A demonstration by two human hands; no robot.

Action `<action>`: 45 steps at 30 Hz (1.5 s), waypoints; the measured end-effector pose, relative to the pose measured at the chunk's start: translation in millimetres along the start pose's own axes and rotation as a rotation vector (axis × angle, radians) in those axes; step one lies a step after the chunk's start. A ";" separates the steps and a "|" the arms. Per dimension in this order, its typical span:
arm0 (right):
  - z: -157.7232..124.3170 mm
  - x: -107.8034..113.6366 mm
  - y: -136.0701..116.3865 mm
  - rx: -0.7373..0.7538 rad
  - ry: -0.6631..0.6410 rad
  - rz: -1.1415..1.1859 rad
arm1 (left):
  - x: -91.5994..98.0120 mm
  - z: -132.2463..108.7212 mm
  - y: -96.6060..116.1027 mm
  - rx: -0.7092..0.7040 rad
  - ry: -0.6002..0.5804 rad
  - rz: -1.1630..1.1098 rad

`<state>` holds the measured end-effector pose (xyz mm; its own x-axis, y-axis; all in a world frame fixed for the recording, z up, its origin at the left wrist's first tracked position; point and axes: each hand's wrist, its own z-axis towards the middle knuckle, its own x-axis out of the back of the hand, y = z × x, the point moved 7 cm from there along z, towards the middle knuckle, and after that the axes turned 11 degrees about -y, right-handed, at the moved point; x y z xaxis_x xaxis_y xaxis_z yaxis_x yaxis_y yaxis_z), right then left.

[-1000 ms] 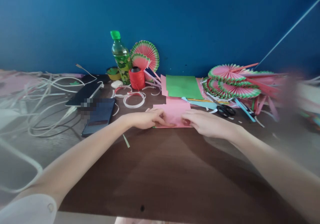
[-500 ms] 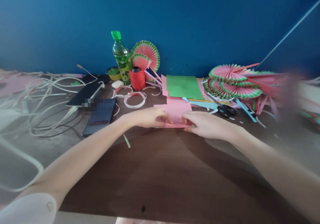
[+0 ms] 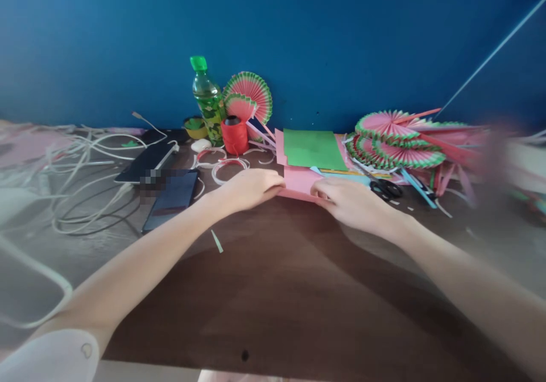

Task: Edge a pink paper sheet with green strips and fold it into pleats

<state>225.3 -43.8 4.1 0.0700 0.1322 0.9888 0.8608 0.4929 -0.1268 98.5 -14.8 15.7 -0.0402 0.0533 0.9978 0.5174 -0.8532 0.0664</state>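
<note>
A pink paper (image 3: 300,195) is held between both hands near the middle of the table, its front edge lifted slightly. My left hand (image 3: 255,189) pinches its left end, fingers pressed together. At its right end, my right hand (image 3: 341,199) has thumb and bent fingers closed on the paper. Just behind lies a green sheet (image 3: 314,149) on top of more pink paper. Black-handled scissors (image 3: 386,189) rest to the right of my right hand, beside a light blue strip. The fingertips are partly hidden by the hands.
A green-capped bottle (image 3: 207,106), a red thread spool (image 3: 235,136) and a white tape ring stand behind my left hand. Folded paper fans (image 3: 396,143) lie at the back right. A phone (image 3: 171,200), a dark device (image 3: 145,160) and tangled white cables are on the left.
Both hands have turned, and the pink paper's near edge has come up and away from me. Less of its flat surface shows. My left hand has moved slightly up and to the left.
</note>
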 end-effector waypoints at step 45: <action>10.8 -22.8 36.5 -0.012 -0.243 0.519 | -29.3 -5.0 -33.3 0.196 -0.286 -0.474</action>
<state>249.7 -19.5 -24.0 0.3684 0.5485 0.7506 0.7506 0.3010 -0.5883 78.2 9.5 -15.7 -0.0875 0.5666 0.8193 0.6491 -0.5915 0.4784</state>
